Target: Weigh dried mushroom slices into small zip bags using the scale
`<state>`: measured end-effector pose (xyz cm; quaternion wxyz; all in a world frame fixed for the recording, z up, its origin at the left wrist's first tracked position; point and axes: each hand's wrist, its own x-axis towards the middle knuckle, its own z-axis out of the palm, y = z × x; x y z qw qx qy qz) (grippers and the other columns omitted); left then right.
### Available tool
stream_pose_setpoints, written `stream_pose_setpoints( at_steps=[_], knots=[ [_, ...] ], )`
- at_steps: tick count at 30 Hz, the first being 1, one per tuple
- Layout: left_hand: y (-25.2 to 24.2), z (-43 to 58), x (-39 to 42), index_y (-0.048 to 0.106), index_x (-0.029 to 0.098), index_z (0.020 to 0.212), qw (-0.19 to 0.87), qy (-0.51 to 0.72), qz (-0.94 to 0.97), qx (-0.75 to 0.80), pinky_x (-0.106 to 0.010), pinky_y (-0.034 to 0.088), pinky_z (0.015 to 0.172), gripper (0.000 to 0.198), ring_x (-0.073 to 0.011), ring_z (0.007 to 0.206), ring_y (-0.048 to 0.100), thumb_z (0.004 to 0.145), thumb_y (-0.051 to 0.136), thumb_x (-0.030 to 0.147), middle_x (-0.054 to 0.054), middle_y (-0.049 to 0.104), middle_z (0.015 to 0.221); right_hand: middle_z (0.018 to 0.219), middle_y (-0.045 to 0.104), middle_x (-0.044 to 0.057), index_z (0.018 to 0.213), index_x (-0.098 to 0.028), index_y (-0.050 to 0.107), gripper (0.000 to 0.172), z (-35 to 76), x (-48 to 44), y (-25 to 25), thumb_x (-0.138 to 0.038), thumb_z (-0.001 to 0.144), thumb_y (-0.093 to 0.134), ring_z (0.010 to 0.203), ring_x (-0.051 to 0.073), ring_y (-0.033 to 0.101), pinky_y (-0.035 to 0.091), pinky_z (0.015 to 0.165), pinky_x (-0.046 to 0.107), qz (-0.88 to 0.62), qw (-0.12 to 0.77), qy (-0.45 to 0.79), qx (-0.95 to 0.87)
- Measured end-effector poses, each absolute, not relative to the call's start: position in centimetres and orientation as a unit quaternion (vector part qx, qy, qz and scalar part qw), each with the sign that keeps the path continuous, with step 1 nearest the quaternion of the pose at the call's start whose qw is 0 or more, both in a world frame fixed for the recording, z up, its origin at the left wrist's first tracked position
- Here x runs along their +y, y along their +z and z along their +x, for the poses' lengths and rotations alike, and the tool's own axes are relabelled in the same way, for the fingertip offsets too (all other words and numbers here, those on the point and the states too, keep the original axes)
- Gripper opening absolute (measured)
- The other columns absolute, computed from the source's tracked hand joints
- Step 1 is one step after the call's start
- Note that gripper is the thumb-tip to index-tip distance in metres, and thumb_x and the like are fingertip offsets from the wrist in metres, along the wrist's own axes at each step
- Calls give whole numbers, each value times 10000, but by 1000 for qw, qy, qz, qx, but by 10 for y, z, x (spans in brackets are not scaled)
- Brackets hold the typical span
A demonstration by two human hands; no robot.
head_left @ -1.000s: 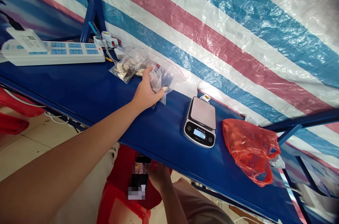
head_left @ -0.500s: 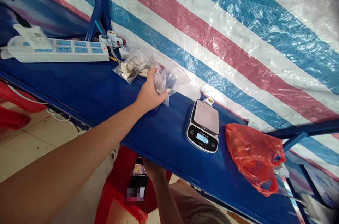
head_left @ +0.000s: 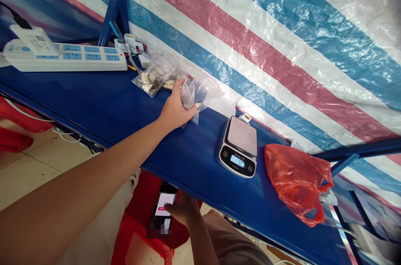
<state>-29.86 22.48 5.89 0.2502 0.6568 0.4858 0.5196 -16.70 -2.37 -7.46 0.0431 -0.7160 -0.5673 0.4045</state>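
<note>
My left hand (head_left: pixel 178 108) is closed round a clear plastic bag (head_left: pixel 188 94) at the back of the blue table. A small pale piece shows by the thumb; the bag's other contents are hard to make out. Just left of it lie clear zip bags (head_left: pixel 150 79) of pale, dark-edged slices. Below the table's front edge, my right hand (head_left: pixel 184 210) has one finger stretched onto the lit screen of a phone (head_left: pixel 166 200), which lies on a red stool (head_left: pixel 142 198). The rest of that hand's fingers are partly hidden.
A digital kitchen scale (head_left: pixel 241 137) stands right of the bags. Further right is a crumpled red plastic bag (head_left: pixel 294 173). A white power strip (head_left: pixel 94 62) lies at the left, near tweezers (head_left: pixel 133 62). Striped sheeting (head_left: pixel 250 39) hangs behind the table (head_left: pixel 188 156).
The right hand's finger has come onto the phone screen, which now shows a brighter page. My left hand keeps its hold on the plastic bag. The view has shifted slightly.
</note>
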Motion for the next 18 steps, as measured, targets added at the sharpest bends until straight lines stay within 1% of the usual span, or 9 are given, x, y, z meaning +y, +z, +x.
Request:
stream_pose_setpoints(
  at_steps=[1, 3, 6, 8, 11, 14, 16, 18],
  knots=[
    [58, -298, 225, 369, 243, 1527, 246, 521, 657, 486, -455, 599, 821, 952, -336, 1045, 695, 726, 861, 389, -140, 629, 1233, 1369, 709, 139, 1279, -217, 716, 582, -167, -27, -73, -359, 727, 832, 1418, 414, 560, 453, 1156, 519, -717, 42, 413, -559],
    [56, -298, 227, 389, 246, 1514, 235, 530, 658, 481, -445, 599, 809, 942, -325, 1021, 696, 717, 872, 381, -138, 632, 1230, 1395, 695, 116, 1312, -241, 701, 640, -169, -31, -72, -298, 689, 837, 1463, 383, 522, 420, 1193, 493, -721, 46, 424, -547],
    [53, -298, 228, 396, 258, 1508, 228, 536, 660, 475, -437, 600, 793, 927, -329, 1036, 693, 724, 872, 395, -135, 635, 1237, 1479, 641, 129, 1418, -244, 632, 742, -169, -32, -72, -212, 692, 782, 1476, 355, 516, 409, 1203, 474, -731, 53, 422, -534],
    [52, -299, 229, 382, 263, 1519, 226, 534, 662, 475, -450, 602, 788, 933, -347, 1062, 691, 735, 866, 409, -135, 633, 1232, 1497, 626, 139, 1460, -242, 597, 780, -169, -31, -73, -200, 700, 768, 1470, 348, 526, 414, 1198, 466, -734, 55, 417, -534],
    [51, -299, 229, 373, 264, 1530, 226, 533, 661, 477, -462, 605, 809, 949, -362, 1091, 687, 735, 871, 401, -134, 626, 1230, 1520, 606, 149, 1490, -235, 571, 800, -169, -31, -75, -231, 717, 775, 1457, 350, 540, 417, 1196, 465, -736, 55, 413, -533],
    [51, -298, 230, 374, 259, 1534, 230, 527, 659, 484, -476, 606, 850, 960, -376, 1126, 679, 729, 880, 392, -141, 616, 1253, 1583, 547, 159, 1496, -223, 568, 801, -170, -31, -77, -233, 721, 768, 1456, 355, 540, 412, 1201, 464, -739, 56, 409, -532],
    [51, -298, 230, 371, 258, 1535, 227, 527, 661, 483, -494, 603, 875, 959, -394, 1164, 667, 733, 880, 396, -146, 610, 1267, 1615, 513, 157, 1495, -218, 569, 801, -169, -32, -79, -233, 719, 767, 1480, 356, 512, 403, 1210, 458, -738, 58, 407, -535],
    [50, -298, 231, 371, 265, 1531, 223, 532, 664, 477, -504, 602, 885, 951, -406, 1194, 655, 739, 879, 399, -142, 608, 1266, 1611, 520, 146, 1487, -221, 574, 810, -168, -32, -81, -235, 703, 779, 1501, 356, 483, 403, 1209, 444, -734, 63, 401, -545]
  ],
)
